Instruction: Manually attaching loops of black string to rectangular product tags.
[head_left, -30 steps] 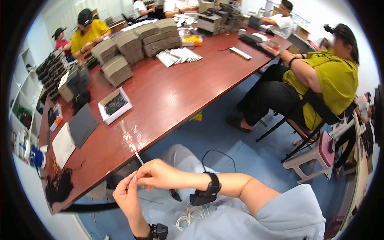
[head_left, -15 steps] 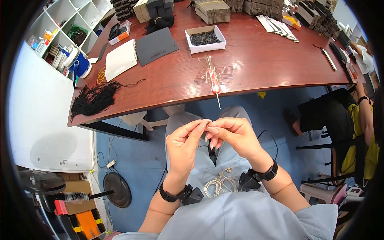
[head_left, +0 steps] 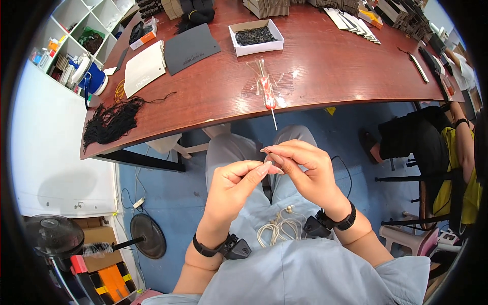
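Observation:
My left hand [head_left: 233, 189] and my right hand [head_left: 311, 170] meet above my lap, in front of the table [head_left: 203, 104]. On each, the thumb and fingers are pinched together. Their fingertips touch or nearly touch; whatever lies between them is too small or hidden to make out. Beyond the hands, a tool with a red-and-clear handle [head_left: 267, 95] lies on the table, its thin metal shaft jutting past the near edge. Clear plastic film [head_left: 282, 99] is around it. Farther back sits a white open box [head_left: 260, 48] of small black pieces.
Black cords [head_left: 113, 122] lie at the table's left end, near pale cards [head_left: 145, 68] and a dark grey card [head_left: 190, 50]. A blue-and-white jug [head_left: 91, 76] stands beyond. Stacked brown cards [head_left: 267, 7] line the back. Another person's arm [head_left: 462, 142] shows at right.
My right hand has risen slightly and moved a little right, while my left hand has dropped slightly. The fingers remain pinched. The whole view has shifted a little, moving the table up.

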